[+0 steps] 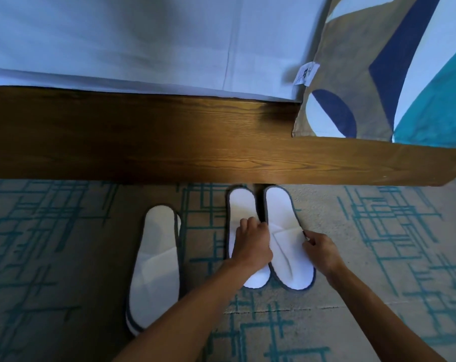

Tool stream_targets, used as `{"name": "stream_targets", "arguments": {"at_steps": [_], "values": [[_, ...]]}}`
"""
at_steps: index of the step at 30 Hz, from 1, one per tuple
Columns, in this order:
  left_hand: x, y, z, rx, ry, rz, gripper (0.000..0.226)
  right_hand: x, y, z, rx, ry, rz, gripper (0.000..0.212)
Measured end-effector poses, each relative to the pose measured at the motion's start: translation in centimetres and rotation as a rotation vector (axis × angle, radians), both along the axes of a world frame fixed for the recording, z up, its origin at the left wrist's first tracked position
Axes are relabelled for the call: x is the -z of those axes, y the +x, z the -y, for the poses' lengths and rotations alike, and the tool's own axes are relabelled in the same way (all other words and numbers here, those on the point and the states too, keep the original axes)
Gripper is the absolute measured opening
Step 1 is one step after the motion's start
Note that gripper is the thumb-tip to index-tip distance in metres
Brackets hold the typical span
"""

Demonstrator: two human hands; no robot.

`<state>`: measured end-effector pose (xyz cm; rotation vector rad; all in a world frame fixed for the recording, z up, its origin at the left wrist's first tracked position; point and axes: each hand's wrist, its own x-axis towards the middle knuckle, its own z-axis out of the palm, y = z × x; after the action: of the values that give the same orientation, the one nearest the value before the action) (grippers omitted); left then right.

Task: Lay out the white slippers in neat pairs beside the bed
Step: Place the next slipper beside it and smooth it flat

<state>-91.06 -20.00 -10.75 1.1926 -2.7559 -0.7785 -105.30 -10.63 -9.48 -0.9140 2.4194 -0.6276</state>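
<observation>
White slippers lie on the teal-lined carpet (pixel 378 231); nearest, at left, a stack of slippers (pixel 155 267) lies apart from the hands; the left hand (pixel 253 244) rests with curled fingers on the left slipper (pixel 241 205) of a pair; the right hand (pixel 322 249) pinches the outer edge of the right slipper (pixel 287 252), which lies just beside the first; beyond them runs the wooden bed frame (pixel 169 137), then the white sheet (pixel 143 40) and a patterned cover (pixel 378 74).

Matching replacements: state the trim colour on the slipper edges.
Dark grey-blue trim edges the white slippers, clearest in the head view.
</observation>
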Motion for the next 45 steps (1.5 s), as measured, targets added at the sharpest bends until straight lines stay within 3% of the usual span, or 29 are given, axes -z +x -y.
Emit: {"name": "stream_targets", "arguments": {"at_steps": [3, 7, 12, 18, 33, 45], "values": [[1.0, -0.6, 0.0, -0.002, -0.016, 0.030, 0.025, 0.8, -1.4, 0.3, -0.059, 0.065, -0.050, 0.037], [2.1, -0.6, -0.1, 0.006, -0.001, 0.030, 0.038, 2.3, -2.2, 0.3, -0.136, 0.163, -0.089, 0.062], [2.6, -0.3, 0.0, 0.047, -0.032, 0.007, 0.047, 2.1, -1.1, -0.1, -0.138, 0.137, -0.071, 0.068], [2.9, -0.1, 0.3, 0.048, -0.014, -0.010, 0.055, 2.3, -0.9, -0.5, -0.133, 0.063, -0.072, 0.067], [3.1, -0.8, 0.6, 0.000, 0.046, 0.029, 0.067, 3.5, -0.9, -0.6, -0.276, 0.167, -0.248, 0.057], [3.4, -1.2, 0.9, -0.015, 0.080, 0.052, 0.068, 3.7, -1.2, 0.6, -0.270, 0.192, -0.242, 0.047]]}}
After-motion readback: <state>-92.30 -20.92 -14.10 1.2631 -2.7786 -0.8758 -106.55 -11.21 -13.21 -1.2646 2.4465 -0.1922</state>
